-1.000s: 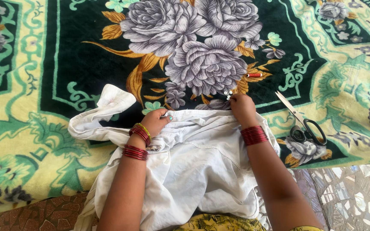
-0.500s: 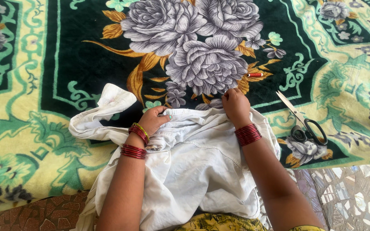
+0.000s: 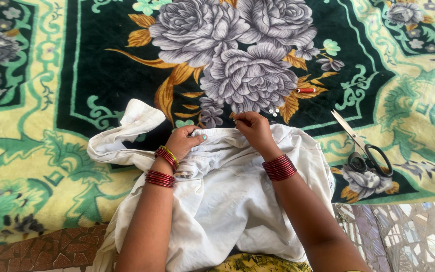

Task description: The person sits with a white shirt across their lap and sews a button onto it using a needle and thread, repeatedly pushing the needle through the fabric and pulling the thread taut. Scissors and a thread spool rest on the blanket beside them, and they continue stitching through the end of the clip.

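A white garment (image 3: 227,201) lies bunched on the floral blanket in front of me. My left hand (image 3: 183,142) pinches its upper edge near a sleeve that trails off to the left. My right hand (image 3: 254,128) grips the same edge a little to the right, fingers closed on the cloth. Red bangles sit on both wrists. Whether a needle is between the right fingers cannot be seen.
Black-handled scissors (image 3: 366,151) lie on the blanket to the right. A small red thread spool (image 3: 305,90) and a few tiny white buttons (image 3: 274,111) rest beyond the garment. The dark green and yellow blanket (image 3: 51,100) ends at a mosaic floor (image 3: 414,231) near me.
My right hand has moved left along the garment's upper edge, closer to my left hand. The left hand has stayed on the cloth.
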